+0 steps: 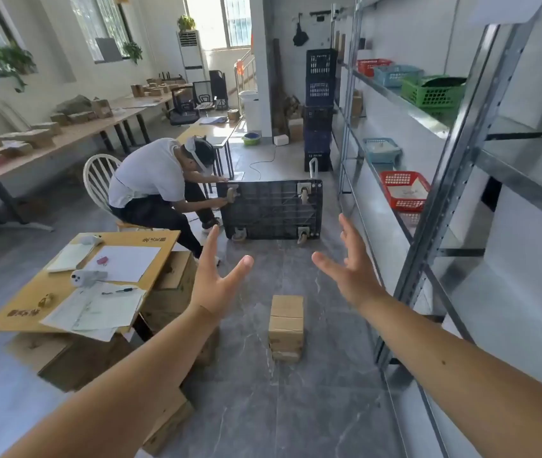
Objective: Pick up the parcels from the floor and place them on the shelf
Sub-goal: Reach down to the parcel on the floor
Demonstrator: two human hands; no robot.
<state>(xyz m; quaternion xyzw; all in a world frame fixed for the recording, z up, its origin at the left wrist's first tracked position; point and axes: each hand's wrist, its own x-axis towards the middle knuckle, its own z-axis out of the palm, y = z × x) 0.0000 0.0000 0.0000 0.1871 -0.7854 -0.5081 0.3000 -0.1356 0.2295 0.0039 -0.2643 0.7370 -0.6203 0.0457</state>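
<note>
- Left hand point(217, 285) and right hand point(350, 271): both raised, fingers spread, holding nothing.
- Parcels point(286, 327): small stack of cardboard boxes on the floor point(296, 408), below and between the hands, near the shelf point(444, 206) on the right.
- Risk: stack looks uneven; gripping only the top box could topple the lower ones.
- Risk: low table point(74, 289) and cartons just left could catch the elbow.

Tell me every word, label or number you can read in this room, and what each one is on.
Nothing here can be read for certain.
Wooden board: dark printed characters at its far edge and near corner, too blurred to read.
Papers on the board: faint print, too small.
Stacked parcels on the floor: no legible label.
Red basket on the shelf: paper inside, marks unreadable.
</note>
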